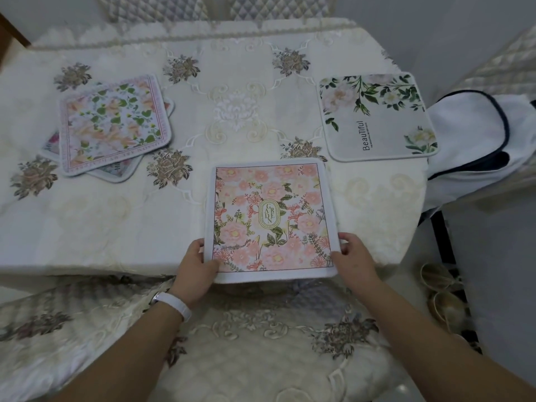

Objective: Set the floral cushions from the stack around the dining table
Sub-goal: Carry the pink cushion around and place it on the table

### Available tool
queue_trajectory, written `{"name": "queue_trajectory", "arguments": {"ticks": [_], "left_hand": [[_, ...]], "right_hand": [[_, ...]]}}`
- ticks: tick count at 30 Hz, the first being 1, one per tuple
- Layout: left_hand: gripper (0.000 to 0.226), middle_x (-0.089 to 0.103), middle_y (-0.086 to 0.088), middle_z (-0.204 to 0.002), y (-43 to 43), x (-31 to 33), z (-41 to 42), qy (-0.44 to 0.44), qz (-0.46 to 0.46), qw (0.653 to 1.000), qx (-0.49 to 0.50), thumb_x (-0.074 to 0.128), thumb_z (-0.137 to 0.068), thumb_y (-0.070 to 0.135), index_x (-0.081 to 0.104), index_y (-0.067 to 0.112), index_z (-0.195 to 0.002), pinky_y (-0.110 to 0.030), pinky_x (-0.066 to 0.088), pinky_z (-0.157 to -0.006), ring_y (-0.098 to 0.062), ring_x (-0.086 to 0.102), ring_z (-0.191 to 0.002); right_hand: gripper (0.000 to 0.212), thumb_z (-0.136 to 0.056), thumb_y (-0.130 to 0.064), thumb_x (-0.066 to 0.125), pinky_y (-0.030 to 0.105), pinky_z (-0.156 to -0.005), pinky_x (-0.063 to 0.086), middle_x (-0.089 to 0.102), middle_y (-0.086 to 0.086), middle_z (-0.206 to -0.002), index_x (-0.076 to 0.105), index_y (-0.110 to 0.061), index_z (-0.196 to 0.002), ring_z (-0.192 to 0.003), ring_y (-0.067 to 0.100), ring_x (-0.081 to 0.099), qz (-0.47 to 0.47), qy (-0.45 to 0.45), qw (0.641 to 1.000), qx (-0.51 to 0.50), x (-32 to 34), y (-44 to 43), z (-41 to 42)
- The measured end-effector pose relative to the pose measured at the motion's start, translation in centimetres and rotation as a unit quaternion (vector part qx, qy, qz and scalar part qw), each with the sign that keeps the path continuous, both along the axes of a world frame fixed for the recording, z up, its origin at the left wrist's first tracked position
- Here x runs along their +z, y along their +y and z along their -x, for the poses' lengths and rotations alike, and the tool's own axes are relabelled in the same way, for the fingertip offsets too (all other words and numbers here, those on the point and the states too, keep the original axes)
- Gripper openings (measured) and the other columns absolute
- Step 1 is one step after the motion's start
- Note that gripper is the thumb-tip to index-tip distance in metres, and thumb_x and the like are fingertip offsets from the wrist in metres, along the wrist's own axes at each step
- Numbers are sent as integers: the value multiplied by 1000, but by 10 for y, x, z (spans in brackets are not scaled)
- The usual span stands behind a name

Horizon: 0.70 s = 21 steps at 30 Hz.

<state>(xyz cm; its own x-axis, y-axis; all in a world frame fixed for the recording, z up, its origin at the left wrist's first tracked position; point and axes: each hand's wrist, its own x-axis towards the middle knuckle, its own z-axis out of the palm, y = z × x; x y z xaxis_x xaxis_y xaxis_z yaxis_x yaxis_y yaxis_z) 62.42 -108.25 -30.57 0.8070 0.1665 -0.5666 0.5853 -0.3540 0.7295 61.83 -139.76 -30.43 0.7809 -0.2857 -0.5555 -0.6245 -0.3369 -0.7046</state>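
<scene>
The pink cushion [272, 220] with the word "Garden" on it is held at its near corners by two hands; the left hand [197, 265] is pinched on the near left corner, thumb on top and fingers hidden under it; the right hand [352, 256] is pinched on the near right corner the same way. Each grip is closed on the cushion, not spread. The cushion lies flat on the worktop [116, 227], and its near edge hangs a little past the worktop edge, toward the person. It is probably held by both corners so that it can be slid straight and lined up with the seat on this side.

Far ahead of the left grip and off to its left, the stack [113, 123] is seen, with a green and peach cushion on top and others peeking out crooked under it; so more are left to be set out. Far ahead of the right grip and off to its right, a white cushion [377, 114] with "Beautiful" on it is already laid by that side's seat.

The worktop is covered by a cream cloth with sewn flowers; it looks soft and a bit bumpy. Quilted chair backs [220, 7] are seen at the far side. A white bag [475, 140] rests on the chair to the right.
</scene>
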Motion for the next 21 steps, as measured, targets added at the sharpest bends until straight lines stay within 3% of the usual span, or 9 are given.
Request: {"name": "queue_trajectory", "arguments": {"ticks": [6, 10, 13, 15, 18, 21], "left_hand": [[42, 60, -1, -111, -10, -1, -3, -37, -96, 994, -43, 59, -90, 12, 43, 16, -129, -39, 51, -90, -21, 58, -94], [51, 60, -2, -115, -3, -2, 3, -77, -180, 977, -85, 65, -84, 22, 46, 14, -131, -45, 52, -92, -24, 59, -101], [57, 58, -14, -119, 6, -5, 11, -123, -274, 940, -159, 70, -79, 21, 51, 7, -132, -47, 47, -96, -33, 52, -110], [60, 57, -15, -124, 10, -2, 15, -144, -289, 923, -210, 72, -77, 24, 53, 7, -131, -46, 45, -99, -33, 50, -114], [68, 56, -16, -129, 21, -4, 21, -158, -297, 903, -268, 69, -69, 35, 56, 9, -130, -49, 46, -100, -35, 50, -119], [76, 54, -18, -134, 26, -10, 24, -164, -309, 885, -307, 78, -64, 38, 55, 10, -132, -49, 44, -102, -36, 50, -123]], "right_hand": [[37, -93, -6, 52, 31, -63, 50, 62, -6, -91, 49, -18, -128, -76, 14, 62, 20, -35, 999, -12, -3, 7, 14], [42, -89, -9, 57, 29, -66, 48, 58, 0, -100, 50, -14, -130, -84, 14, 58, 104, -46, 992, 50, -5, 4, 13], [56, -88, -23, 61, 41, -96, 44, 49, 9, -128, 43, -12, -140, -114, 26, 46, 253, -67, 943, 205, -8, -4, 16], [66, -88, -38, 62, 43, -108, 35, 40, 9, -143, 38, -15, -145, -130, 27, 35, 284, -68, 912, 288, -4, -7, 15], [84, -83, -56, 61, 42, -117, 21, 19, 7, -157, 24, -25, -151, -144, 26, 15, 287, -14, 886, 365, -3, -11, 15], [95, -78, -64, 61, 44, -121, 12, 4, 7, -162, 13, -31, -153, -148, 26, 5, 309, 3, 860, 406, -9, -15, 20]]}}
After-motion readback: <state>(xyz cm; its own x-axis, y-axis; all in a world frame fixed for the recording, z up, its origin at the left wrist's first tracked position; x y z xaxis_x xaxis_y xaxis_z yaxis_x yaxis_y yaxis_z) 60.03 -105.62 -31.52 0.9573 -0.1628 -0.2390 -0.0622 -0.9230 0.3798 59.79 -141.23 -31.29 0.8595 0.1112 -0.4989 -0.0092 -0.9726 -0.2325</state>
